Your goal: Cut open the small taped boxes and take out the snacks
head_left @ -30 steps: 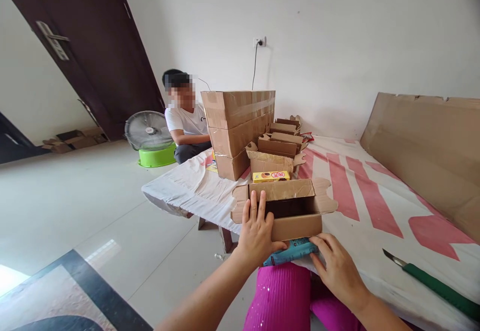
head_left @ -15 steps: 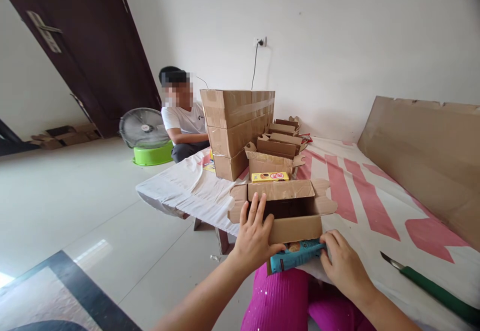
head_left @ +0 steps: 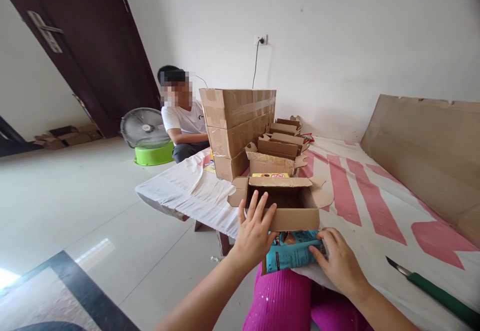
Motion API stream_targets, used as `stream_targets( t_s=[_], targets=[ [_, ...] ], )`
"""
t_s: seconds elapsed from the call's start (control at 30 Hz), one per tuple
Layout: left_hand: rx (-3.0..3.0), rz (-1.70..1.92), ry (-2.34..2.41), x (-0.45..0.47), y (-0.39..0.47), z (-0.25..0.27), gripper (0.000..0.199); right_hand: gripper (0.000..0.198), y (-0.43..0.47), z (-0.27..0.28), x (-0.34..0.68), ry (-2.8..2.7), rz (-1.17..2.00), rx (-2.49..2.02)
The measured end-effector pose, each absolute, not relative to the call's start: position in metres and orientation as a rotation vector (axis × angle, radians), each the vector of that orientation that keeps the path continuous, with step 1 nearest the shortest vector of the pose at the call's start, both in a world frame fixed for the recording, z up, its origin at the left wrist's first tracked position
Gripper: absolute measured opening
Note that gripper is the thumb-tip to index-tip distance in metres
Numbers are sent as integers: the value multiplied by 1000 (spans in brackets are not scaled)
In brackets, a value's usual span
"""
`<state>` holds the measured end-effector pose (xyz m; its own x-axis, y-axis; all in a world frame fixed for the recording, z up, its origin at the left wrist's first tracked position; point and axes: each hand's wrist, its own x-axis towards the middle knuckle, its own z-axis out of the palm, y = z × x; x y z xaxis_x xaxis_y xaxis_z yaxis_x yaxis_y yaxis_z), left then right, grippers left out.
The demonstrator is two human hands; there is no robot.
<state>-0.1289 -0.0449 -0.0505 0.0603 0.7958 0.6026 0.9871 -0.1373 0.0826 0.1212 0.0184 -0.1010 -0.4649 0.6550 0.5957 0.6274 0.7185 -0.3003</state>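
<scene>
An open cardboard box [head_left: 294,219] with raised flaps stands at the table's near edge. Across its left part my left hand [head_left: 255,233] lies with fingers spread, their tips over the opening. The left thumb is near the top of a blue snack packet [head_left: 288,257], which is just in front of the box, above my lap. My right hand [head_left: 339,256] pinches the packet's right end between thumb and fingers. Behind the box a yellow carton [head_left: 270,175] shows only its top. What lies deep in the box is too dark to make out.
Stacked taped boxes [head_left: 238,136] stand behind, beside a row of open boxes [head_left: 277,146]. A green-handled knife [head_left: 431,288] lies at the right on the cloth-covered table [head_left: 375,231]. A person [head_left: 185,121] sits beyond the stack, near a fan [head_left: 146,127].
More of the blue packet's face shows now, between the box and my lap. My right hand has shifted slightly up along its end. My left hand stays on the box.
</scene>
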Motion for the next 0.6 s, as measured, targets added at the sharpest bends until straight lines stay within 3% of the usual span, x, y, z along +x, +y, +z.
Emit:
stream_targets(
  t_s=[0.33, 0.47, 0.6],
  targets=[
    [-2101, -885, -1702, -136, -43, -45, 47, 19, 38, -131, 105, -2081, 90, -984],
    [-2115, -1176, -1739, -160, -38, -9, 27, 38, 38, -143, 104, -2026, 149, -931],
    [-1893, -1200, -1978, -190, -1, 42, 18, 39, 38, -146, 106, -1990, 215, -910]
  ],
)
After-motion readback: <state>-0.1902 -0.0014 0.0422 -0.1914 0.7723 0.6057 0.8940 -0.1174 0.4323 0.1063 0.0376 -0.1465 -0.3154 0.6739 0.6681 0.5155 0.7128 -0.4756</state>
